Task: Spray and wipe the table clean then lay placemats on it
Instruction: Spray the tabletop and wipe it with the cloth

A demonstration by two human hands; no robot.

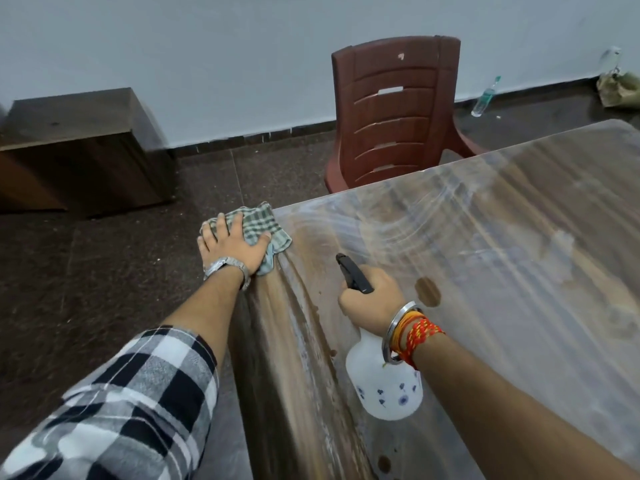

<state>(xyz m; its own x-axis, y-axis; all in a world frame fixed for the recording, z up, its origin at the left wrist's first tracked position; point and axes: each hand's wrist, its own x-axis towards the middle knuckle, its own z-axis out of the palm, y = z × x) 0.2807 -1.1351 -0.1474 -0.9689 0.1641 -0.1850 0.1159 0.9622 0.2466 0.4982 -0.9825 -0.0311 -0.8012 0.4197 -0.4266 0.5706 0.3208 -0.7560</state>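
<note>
My left hand [232, 247] lies flat with spread fingers on a green checked cloth [262, 221], pressing it onto the near left corner of the wooden table [502, 258]. The cloth hangs partly over the table's edge. My right hand [372, 299] grips the neck of a white spray bottle [384, 386] with blue flower marks; its black nozzle [353, 273] points away over the table. The tabletop shows wet curved streaks and white smears. No placemats are in view.
A brown plastic chair [398, 112] stands at the table's far side. A dark wooden cabinet [79, 150] sits by the wall at left. A plastic bottle [485, 97] and a bag [620, 88] are on the floor at back right.
</note>
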